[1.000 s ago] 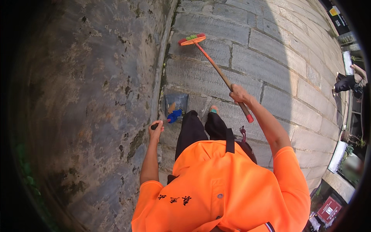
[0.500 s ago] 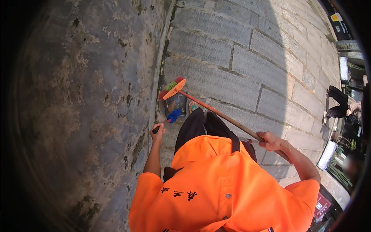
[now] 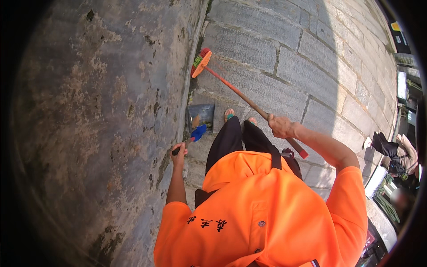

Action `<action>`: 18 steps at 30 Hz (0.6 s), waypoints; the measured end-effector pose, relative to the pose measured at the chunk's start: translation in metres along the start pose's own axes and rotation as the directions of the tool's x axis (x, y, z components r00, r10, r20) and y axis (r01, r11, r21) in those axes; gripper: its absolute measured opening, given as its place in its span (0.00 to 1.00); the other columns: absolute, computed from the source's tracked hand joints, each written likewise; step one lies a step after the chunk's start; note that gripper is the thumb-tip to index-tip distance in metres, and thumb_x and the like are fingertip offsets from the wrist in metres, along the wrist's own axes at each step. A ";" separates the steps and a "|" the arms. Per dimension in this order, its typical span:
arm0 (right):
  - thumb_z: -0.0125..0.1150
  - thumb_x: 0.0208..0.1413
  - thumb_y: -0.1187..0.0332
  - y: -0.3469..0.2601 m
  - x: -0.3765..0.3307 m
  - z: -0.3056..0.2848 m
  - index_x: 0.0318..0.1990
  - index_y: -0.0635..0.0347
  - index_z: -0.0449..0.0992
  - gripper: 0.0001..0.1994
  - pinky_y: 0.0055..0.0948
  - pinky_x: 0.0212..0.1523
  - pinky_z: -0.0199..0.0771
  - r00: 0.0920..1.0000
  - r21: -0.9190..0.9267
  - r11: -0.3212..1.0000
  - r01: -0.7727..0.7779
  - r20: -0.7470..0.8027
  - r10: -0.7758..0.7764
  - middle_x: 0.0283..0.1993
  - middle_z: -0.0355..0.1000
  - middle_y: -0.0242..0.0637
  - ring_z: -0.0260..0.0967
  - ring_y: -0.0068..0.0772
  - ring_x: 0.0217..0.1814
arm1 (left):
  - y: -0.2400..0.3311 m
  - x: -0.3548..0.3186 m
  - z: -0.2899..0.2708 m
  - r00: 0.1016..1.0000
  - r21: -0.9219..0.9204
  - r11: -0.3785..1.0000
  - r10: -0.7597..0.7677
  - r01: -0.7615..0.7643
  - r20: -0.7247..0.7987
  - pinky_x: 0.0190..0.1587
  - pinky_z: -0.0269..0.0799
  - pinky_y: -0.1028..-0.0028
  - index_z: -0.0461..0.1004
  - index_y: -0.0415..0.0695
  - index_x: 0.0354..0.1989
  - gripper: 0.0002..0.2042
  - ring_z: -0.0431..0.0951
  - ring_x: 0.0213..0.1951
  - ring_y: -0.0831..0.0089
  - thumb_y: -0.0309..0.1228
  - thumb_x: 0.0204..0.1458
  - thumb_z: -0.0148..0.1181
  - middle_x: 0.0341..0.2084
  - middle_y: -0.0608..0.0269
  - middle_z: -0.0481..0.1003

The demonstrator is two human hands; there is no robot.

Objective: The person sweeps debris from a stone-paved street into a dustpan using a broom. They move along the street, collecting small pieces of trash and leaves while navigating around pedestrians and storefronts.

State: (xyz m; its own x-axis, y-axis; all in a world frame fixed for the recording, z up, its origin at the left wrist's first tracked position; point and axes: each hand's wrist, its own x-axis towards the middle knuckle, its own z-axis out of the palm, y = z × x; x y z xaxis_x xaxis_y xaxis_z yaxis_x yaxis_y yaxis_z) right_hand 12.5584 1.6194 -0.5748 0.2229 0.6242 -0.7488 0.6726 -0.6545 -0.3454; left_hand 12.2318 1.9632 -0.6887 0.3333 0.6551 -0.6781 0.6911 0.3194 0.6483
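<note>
Orange at its head, one broom point(image 3: 242, 95) is grasped around its handle by the right hand point(image 3: 281, 127); one dustpan point(image 3: 206, 112), beside the foot of one wall point(image 3: 111, 98), is gripped by the left hand point(image 3: 179, 152). Since the earlier frame, the broom's head has been moved beyond the dustpan.
</note>
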 end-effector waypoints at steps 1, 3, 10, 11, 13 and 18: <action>0.48 0.42 0.74 -0.002 -0.027 0.003 0.38 0.73 0.63 0.14 0.41 0.30 0.71 0.997 0.041 0.999 0.008 0.073 -0.011 0.26 0.70 0.54 0.71 0.53 0.31 | 0.000 0.002 0.000 1.000 0.009 1.000 0.006 -0.006 -0.001 0.29 0.73 0.74 0.74 0.41 0.36 0.13 0.75 0.27 0.74 0.37 0.48 0.59 0.27 0.59 0.74; 0.47 0.40 0.73 0.012 -0.071 -0.022 0.37 0.69 0.65 0.13 0.42 0.30 0.70 0.978 0.179 0.984 0.023 0.200 -0.059 0.25 0.70 0.53 0.70 0.54 0.31 | -0.006 0.005 -0.002 1.000 0.019 1.000 0.017 -0.017 -0.010 0.28 0.73 0.74 0.74 0.41 0.37 0.13 0.75 0.27 0.74 0.37 0.48 0.59 0.26 0.59 0.74; 0.48 0.39 0.72 0.041 -0.157 -0.063 0.34 0.65 0.66 0.12 0.46 0.28 0.65 0.971 0.362 0.931 0.035 0.209 -0.118 0.20 0.67 0.53 0.66 0.58 0.27 | -0.008 0.008 0.015 1.000 -0.048 0.999 0.006 -0.005 0.007 0.25 0.72 0.76 0.73 0.39 0.35 0.11 0.74 0.24 0.75 0.34 0.48 0.59 0.27 0.61 0.74; 0.48 0.39 0.71 0.052 -0.153 -0.062 0.35 0.65 0.65 0.13 0.46 0.27 0.65 0.985 0.350 0.936 0.041 0.143 -0.097 0.20 0.66 0.53 0.65 0.58 0.26 | 0.004 0.009 0.025 1.000 -0.039 0.999 0.007 -0.007 0.004 0.25 0.72 0.77 0.73 0.39 0.34 0.11 0.74 0.24 0.75 0.34 0.48 0.59 0.27 0.61 0.73; 0.50 0.40 0.71 0.082 -0.143 -0.056 0.37 0.66 0.63 0.14 0.47 0.27 0.64 0.996 0.345 0.937 0.045 0.055 -0.068 0.19 0.66 0.54 0.65 0.60 0.26 | 0.026 0.003 0.042 1.000 -0.028 1.000 0.003 -0.002 0.029 0.24 0.72 0.78 0.73 0.38 0.33 0.11 0.74 0.23 0.76 0.33 0.47 0.60 0.26 0.60 0.73; 0.50 0.42 0.72 0.139 -0.125 -0.075 0.34 0.67 0.65 0.10 0.45 0.31 0.67 0.984 0.436 0.900 -0.009 -0.155 0.085 0.25 0.68 0.55 0.68 0.55 0.29 | 0.077 0.004 0.101 0.994 0.001 0.995 0.104 -0.104 0.023 0.21 0.71 0.79 0.72 0.38 0.30 0.08 0.73 0.19 0.76 0.30 0.46 0.60 0.20 0.62 0.72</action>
State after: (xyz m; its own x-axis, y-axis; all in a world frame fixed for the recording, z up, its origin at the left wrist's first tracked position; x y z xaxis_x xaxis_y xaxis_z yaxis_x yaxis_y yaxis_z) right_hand 12.6772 1.4821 -0.4864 0.3863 0.6249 -0.6785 0.2956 -0.7806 -0.5507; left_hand 12.3516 1.9209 -0.6761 0.4181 0.6687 -0.6149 0.6534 0.2488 0.7149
